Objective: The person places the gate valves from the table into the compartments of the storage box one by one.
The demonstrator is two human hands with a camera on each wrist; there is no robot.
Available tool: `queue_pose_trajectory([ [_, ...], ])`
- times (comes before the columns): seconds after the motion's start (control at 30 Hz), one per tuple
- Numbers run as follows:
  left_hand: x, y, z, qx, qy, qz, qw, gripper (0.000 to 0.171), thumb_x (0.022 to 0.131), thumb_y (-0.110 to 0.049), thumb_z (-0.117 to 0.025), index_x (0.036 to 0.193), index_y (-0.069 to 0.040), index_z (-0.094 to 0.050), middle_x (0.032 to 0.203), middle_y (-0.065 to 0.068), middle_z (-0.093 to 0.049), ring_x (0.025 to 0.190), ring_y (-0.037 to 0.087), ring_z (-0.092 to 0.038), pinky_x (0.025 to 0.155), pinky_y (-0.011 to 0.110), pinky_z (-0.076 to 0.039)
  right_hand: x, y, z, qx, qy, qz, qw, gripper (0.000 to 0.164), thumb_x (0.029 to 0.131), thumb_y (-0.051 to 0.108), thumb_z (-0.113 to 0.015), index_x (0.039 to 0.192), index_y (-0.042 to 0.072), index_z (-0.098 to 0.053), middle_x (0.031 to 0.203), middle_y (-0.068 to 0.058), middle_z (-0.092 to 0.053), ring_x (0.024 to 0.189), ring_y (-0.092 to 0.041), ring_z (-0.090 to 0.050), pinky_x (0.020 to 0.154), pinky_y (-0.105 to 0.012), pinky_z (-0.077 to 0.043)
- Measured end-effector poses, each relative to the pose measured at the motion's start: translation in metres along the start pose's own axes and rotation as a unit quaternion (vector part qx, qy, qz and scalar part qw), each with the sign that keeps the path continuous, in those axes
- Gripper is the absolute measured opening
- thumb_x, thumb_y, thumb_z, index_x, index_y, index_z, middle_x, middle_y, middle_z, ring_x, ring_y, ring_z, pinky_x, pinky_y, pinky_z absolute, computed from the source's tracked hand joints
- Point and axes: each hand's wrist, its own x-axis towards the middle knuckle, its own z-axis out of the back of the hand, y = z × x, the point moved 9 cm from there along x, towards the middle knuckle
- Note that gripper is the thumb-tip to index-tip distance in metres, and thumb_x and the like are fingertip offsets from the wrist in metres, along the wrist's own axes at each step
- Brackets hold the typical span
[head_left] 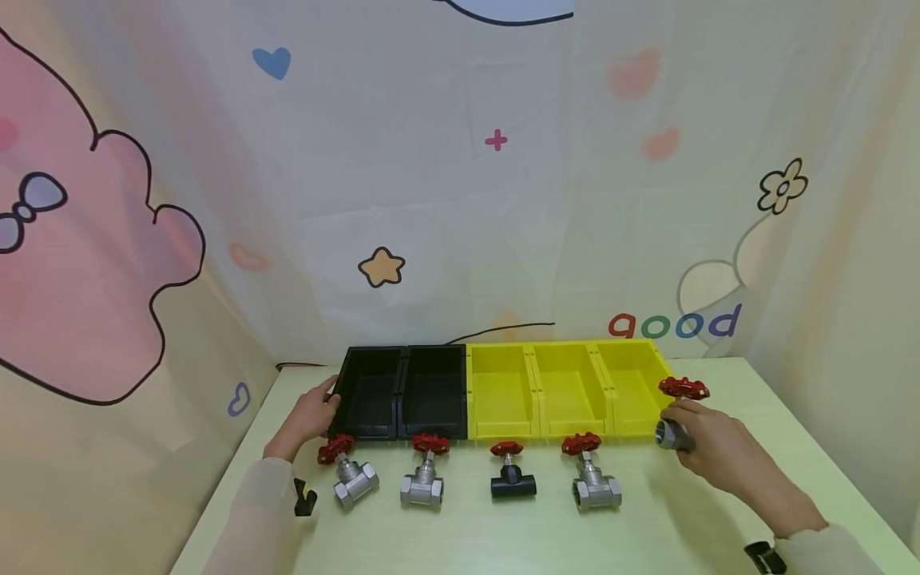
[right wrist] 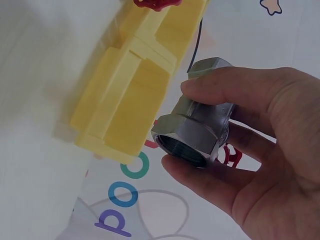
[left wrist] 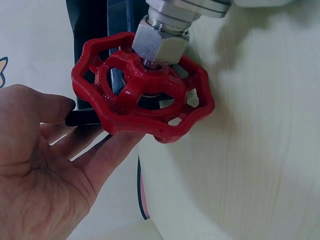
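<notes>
My right hand (head_left: 721, 447) grips a silver gate valve (right wrist: 192, 125) by its metal body and holds it above the table, its red handwheel (head_left: 684, 389) uppermost in the head view. The valve is just off the right end of the yellow bins (head_left: 501, 431). At the far left, my left hand (head_left: 311, 414) pinches the side rim of the outer black bin (head_left: 366, 431), thumb on one side and fingers on the other. Close by that hand lies another silver valve (head_left: 355, 483) with a red handwheel (left wrist: 145, 95), which partly covers the fingers in the left wrist view.
In front of the bins lie a silver valve (head_left: 422, 485), a black-bodied valve (head_left: 513, 484) and one more silver valve (head_left: 596, 489), each with a red handwheel. Two black and three yellow bins form one row. A printed curtain (head_left: 460, 200) hangs behind the table (head_left: 446, 543).
</notes>
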Motion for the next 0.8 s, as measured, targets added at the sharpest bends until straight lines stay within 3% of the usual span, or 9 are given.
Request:
queue_pose_trajectory([
  [0.23, 0.0, 0.0, 0.001, -0.001, 0.001, 0.002, 1.0, 0.057, 0.105, -0.016, -0.039, 0.156, -0.001, -0.02, 0.135, 0.037, -0.051, 0.071, 0.02, -0.067, 0.055, 0.032, -0.057, 0.011, -0.003, 0.004, 0.005, 0.01, -0.009, 1.0, 0.052, 0.067, 0.002, -0.085, 0.117, 0.003, -0.068, 0.125, -0.023, -0.064, 0.103, -0.044, -0.063, 0.087, -0.061, -0.051],
  [0.8, 0.0, -0.001, 0.001, -0.01, 0.009, 0.005, 0.9999, 0.057, 0.104, -0.016, -0.04, 0.156, -0.002, -0.02, 0.137, 0.038, -0.049, 0.085, 0.028, -0.068, 0.055, 0.032, -0.058, 0.041, -0.006, 0.01, 0.002, 0.011, 0.028, 1.0, 0.05, 0.071, -0.002, -0.081, 0.118, 0.001, -0.067, 0.125, -0.022, -0.063, 0.109, -0.044, -0.061, 0.092, -0.06, -0.049],
])
